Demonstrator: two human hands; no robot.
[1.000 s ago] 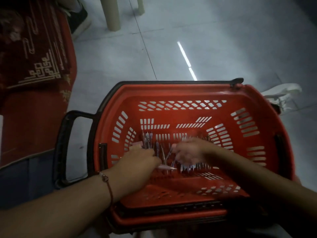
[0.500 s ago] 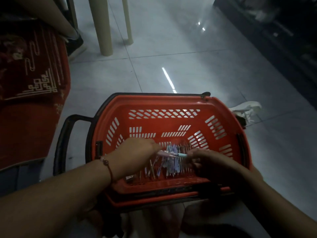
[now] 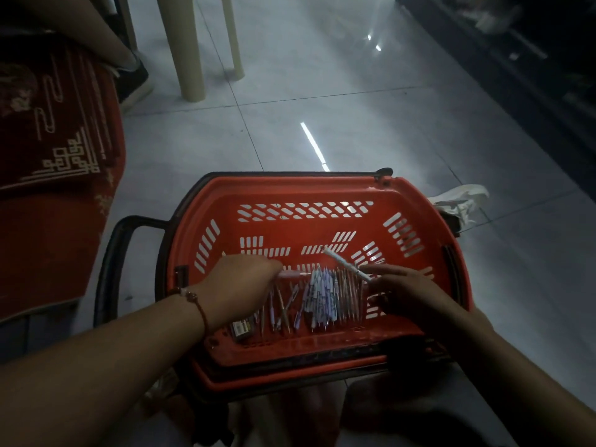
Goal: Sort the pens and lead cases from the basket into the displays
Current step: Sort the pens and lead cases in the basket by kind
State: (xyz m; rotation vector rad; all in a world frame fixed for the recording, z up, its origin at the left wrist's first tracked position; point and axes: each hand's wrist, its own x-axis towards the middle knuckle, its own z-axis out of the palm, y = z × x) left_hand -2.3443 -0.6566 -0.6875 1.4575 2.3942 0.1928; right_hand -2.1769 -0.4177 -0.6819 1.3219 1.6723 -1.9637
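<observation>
The left hand (image 3: 238, 285) is pinching a pink pen (image 3: 295, 274); the right hand (image 3: 406, 293) is loosely holding a white pen (image 3: 346, 264), which is tilting and risking a drop into the basket (image 3: 306, 188).

Single head-mounted wide-angle view, looking forward and steeply down from above the person's lap. The basket (image 3: 380, 188) fills the lower centre at close range, with both forearms entering from the bottom edge. The tiled floor (image 3: 371, 124) recedes toward the top of the frame, its straight lines bowed by lens distortion.
</observation>
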